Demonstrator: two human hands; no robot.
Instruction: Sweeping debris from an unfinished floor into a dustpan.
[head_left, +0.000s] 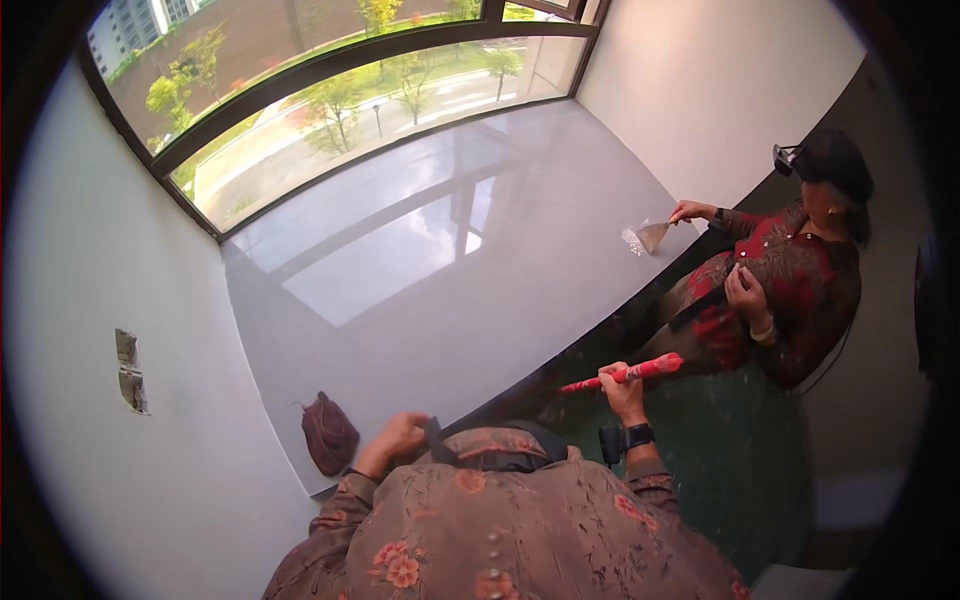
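My right hand (624, 388) grips a red patterned stick (652, 367), which slants over the dark green floor beyond the ledge's near edge. At my waist, my left hand (399, 439) has its fingers closed on a dark strap (438, 444). Left of that hand, a crumpled dark brown cloth (330, 435) lies on the glossy grey window ledge (480, 300). The stick's far, thin end shows against the dark gap below the ledge.
To the right a co-worker (787, 270) holds a scraper (653, 237) against white crumbs (634, 241) on the ledge. A dark-framed window (360, 82) borders its far side. White walls flank it; the left one has an open socket recess (130, 370).
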